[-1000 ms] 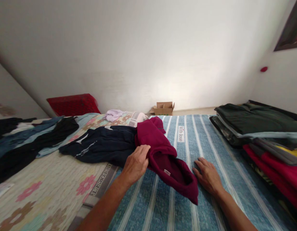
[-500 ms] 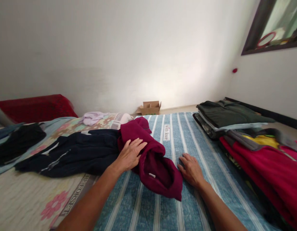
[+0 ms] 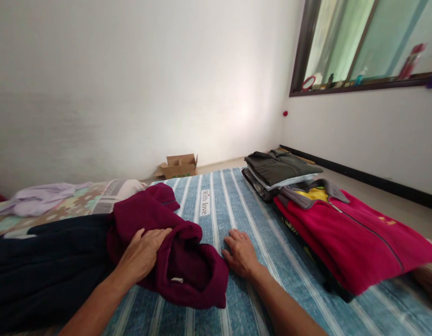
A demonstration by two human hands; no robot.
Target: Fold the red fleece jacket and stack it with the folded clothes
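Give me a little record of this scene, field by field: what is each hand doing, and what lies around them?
Left hand: left hand rests flat on the crumpled maroon fleece garment.
Right hand: right hand lies palm down on the blue striped bedsheet, beside the garment's edge.
Left of garment: dark navy clothing; pale lilac cloth farther back.
Right side: red fleece jacket, folded dark green garments behind it.
Background: open cardboard box by the white wall.
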